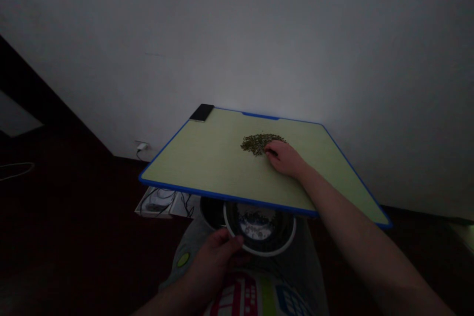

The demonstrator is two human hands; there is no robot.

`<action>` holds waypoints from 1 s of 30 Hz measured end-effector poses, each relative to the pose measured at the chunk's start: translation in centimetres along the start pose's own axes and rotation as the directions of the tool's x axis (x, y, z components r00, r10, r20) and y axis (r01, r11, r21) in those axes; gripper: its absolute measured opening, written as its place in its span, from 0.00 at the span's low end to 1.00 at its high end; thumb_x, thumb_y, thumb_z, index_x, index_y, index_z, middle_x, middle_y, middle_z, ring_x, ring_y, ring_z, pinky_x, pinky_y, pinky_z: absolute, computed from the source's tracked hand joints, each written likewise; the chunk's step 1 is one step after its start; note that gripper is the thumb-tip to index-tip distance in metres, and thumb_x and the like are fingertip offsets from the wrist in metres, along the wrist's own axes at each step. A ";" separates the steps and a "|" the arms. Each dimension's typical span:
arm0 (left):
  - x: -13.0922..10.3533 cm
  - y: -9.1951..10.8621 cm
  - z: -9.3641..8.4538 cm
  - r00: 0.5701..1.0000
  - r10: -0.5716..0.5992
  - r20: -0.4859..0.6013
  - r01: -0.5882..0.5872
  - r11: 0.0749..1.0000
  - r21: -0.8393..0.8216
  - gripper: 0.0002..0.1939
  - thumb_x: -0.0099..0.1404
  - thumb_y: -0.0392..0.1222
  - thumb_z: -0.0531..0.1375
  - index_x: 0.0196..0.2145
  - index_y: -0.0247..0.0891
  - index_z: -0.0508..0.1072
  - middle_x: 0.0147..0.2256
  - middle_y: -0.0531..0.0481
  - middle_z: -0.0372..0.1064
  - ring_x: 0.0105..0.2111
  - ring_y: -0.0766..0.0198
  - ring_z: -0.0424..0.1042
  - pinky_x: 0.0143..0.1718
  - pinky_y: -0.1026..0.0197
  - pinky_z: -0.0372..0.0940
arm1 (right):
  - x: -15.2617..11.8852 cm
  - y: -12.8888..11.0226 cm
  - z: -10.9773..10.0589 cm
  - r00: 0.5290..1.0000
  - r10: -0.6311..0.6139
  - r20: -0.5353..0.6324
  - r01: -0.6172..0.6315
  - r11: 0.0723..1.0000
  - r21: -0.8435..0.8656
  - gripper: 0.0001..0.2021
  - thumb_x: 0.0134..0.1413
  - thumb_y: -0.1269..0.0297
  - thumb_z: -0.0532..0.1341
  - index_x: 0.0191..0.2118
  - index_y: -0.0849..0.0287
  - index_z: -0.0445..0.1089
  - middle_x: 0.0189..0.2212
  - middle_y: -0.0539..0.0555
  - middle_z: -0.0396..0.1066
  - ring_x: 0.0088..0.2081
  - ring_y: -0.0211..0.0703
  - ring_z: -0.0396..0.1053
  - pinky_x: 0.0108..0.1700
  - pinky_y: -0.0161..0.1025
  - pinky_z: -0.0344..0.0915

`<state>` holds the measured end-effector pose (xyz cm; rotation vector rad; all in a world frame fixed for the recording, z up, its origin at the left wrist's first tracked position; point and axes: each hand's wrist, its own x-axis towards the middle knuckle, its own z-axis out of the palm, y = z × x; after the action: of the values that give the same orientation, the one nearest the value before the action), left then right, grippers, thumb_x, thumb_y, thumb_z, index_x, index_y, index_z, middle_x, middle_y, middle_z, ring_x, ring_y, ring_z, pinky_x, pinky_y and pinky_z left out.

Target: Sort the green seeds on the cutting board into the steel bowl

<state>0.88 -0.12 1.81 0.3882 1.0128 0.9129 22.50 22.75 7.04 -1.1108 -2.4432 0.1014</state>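
Note:
A loose pile of small greenish-brown grains, perhaps beans or seeds (255,143), lies spread on a pale yellow-green tabletop (207,158) with a blue rim. At the pile's near right edge is my right hand (283,157), its fingers curled together; what they pinch, if anything, is hidden. Below the table's front edge, my left hand (218,254) grips the left rim of a metal bowl (264,252), thumb over the edge. Some dark small bits show inside this bowl, which sits over my lap and partly under the tabletop.
A black phone or tablet (202,112) lies at the table's far left corner, against the wall (237,34). Under the table, a second dark bowl (211,212) and a white box with cables (155,201) stand to the left. A charger (141,146) is plugged in at the wall.

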 end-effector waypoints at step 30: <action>0.1 -0.2 0.2 1.000 -0.026 -0.008 0.026 0.999 -0.024 0.12 0.52 0.44 0.69 0.34 0.38 0.77 0.34 0.45 0.82 0.27 0.58 0.79 0.24 0.63 0.67 | 0.0 0.0 0.0 0.999 0.032 -0.011 -0.032 0.999 -0.037 0.09 0.56 0.70 0.53 0.37 0.61 0.70 0.34 0.58 0.71 0.37 0.46 0.65 0.42 0.40 0.61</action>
<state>1.11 -0.15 1.75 0.3510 1.0113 0.9029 22.48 22.78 7.01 -1.1638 -2.4278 0.0602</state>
